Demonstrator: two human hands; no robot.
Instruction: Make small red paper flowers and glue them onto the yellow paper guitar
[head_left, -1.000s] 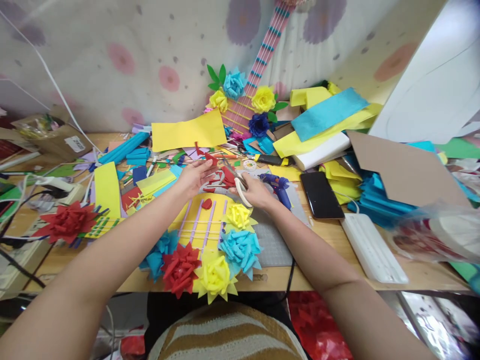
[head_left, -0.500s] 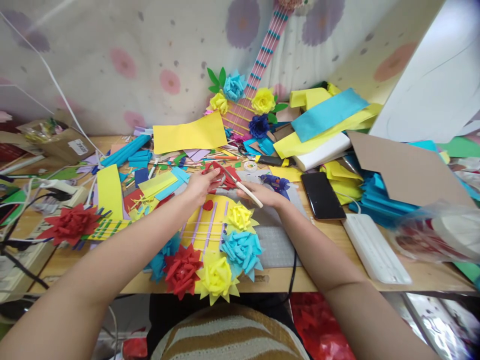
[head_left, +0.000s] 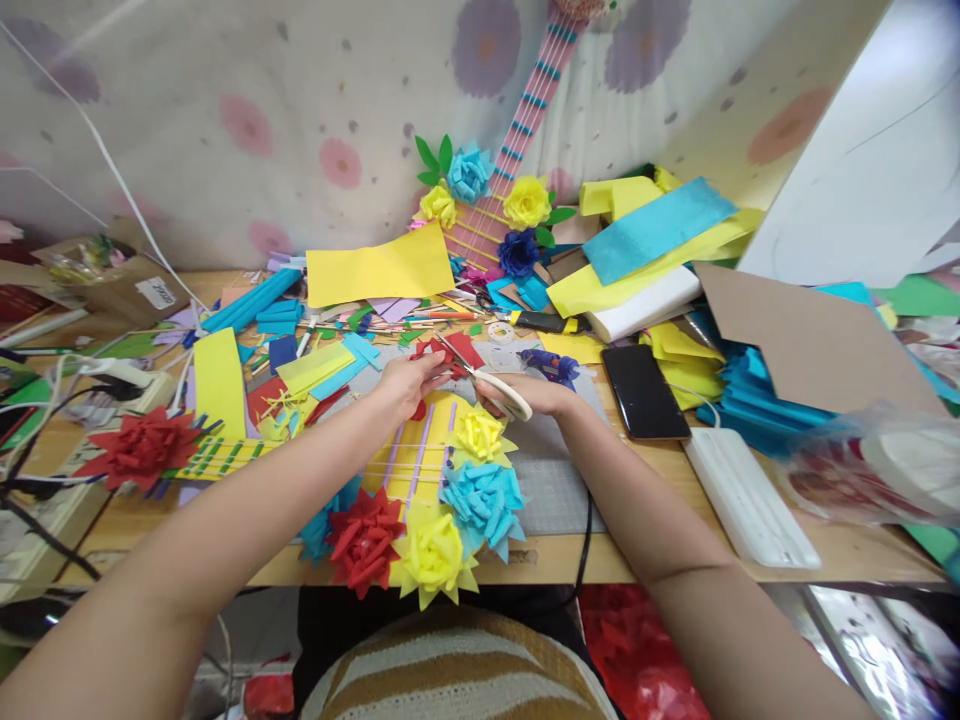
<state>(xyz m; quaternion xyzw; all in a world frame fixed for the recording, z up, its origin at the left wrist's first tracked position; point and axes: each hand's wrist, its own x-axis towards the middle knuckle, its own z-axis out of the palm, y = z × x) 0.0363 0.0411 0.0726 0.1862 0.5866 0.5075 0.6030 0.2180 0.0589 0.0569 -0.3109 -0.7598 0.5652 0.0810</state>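
My left hand pinches a piece of red paper above the desk. My right hand grips white-handled scissors, whose blades point up-left into the red paper. Just below both hands lies a yellow paper guitar with purple strips, ringed by blue, red and yellow paper flowers. A small red cut-out rests on the guitar under my left hand.
A blue glue gun, a black phone and a white keyboard lie to the right. Coloured paper sheets and scraps cover the back of the desk. A red paper flower sits at the left. A cardboard sheet leans at the right.
Both hands have drawn a little closer to me. The left hand has closed on the red paper, and the scissors have turned so their blades meet it.
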